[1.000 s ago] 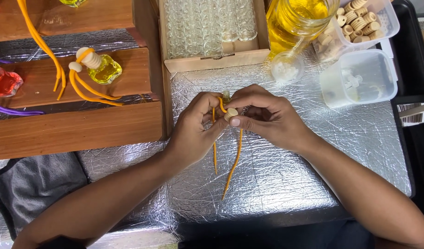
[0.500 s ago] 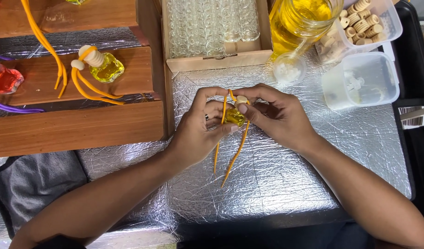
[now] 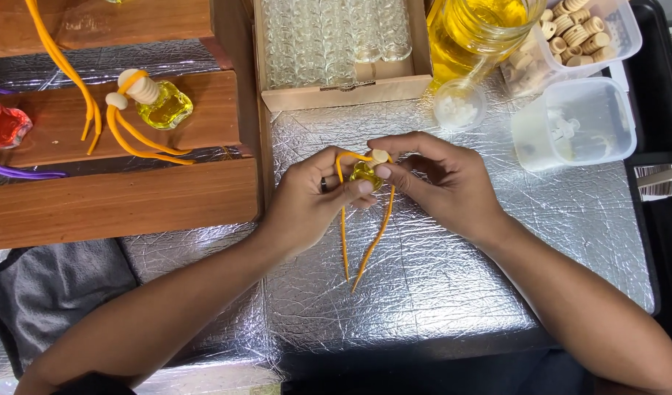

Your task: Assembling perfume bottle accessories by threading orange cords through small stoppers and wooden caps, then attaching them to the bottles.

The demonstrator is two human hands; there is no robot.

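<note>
Over the silver foil mat (image 3: 453, 278), both hands meet on a small glass bottle of yellow liquid (image 3: 365, 174). My left hand (image 3: 310, 201) grips the bottle from the left. My right hand (image 3: 438, 183) pinches its pale round cap (image 3: 380, 156) and the orange cord (image 3: 371, 249) from the right. The cord loops over the bottle's neck, and its two ends hang down onto the foil below the hands.
A wooden stepped stand (image 3: 124, 197) on the left carries a finished yellow bottle with orange cord (image 3: 156, 106) and a red bottle (image 3: 3, 124). Behind are a cardboard box of empty glass bottles (image 3: 336, 44), a jar of yellow liquid (image 3: 475, 33), a tub of wooden rings (image 3: 584, 33), a clear tub (image 3: 577, 124) and a small cup (image 3: 459, 108). Grey cloth (image 3: 43, 292) lies at left front.
The hands have shifted slightly while working the cord. The loop now sits over the bottle's neck and the pale cap shows between my right fingertips. The cord ends still hang down.
</note>
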